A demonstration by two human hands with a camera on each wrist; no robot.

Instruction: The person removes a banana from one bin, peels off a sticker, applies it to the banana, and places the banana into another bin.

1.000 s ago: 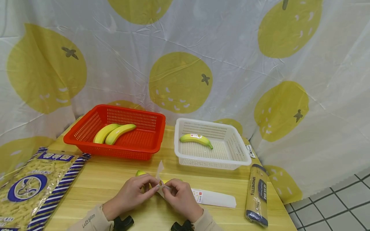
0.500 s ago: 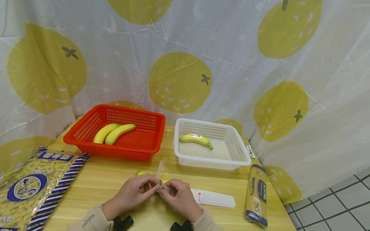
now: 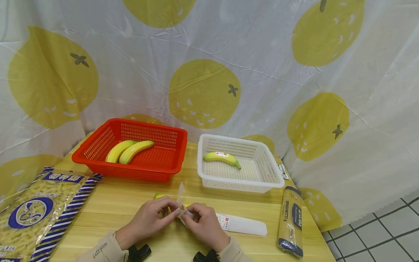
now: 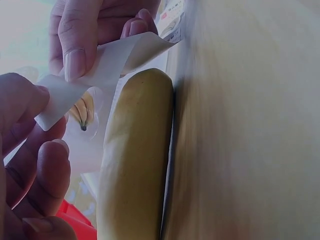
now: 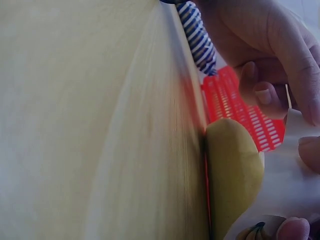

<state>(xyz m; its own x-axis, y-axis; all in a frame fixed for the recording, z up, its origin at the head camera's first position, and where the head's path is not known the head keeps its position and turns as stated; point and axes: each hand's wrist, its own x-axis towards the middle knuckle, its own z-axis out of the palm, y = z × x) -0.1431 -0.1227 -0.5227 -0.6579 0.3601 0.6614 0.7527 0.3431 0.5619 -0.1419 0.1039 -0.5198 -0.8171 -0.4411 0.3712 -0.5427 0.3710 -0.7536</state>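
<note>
Both hands work on a white strip of stickers (image 4: 112,62) just above the table's near middle. My left hand (image 3: 152,217) pinches the strip's end between thumb and finger; my right hand (image 3: 205,225) pinches it close beside. A clear sticker with a banana print (image 4: 82,111) stands partly away from the white backing in the left wrist view. Right behind the hands a banana (image 4: 137,150) lies on the table, mostly hidden in the head view except its green tip (image 3: 159,195). The strip's tail (image 3: 247,226) stretches right along the table.
A red basket (image 3: 131,171) with two bananas stands at the back left. Right of it, a white basket (image 3: 239,185) holds one labelled banana (image 3: 222,158). A large pasta bag (image 3: 39,214) lies left, a spaghetti pack (image 3: 290,222) near the right edge.
Both hands stay in nearly the same place, with only slight finger movement at the strip. The strip's raised end tilts a little; the baskets and bananas have not moved.
</note>
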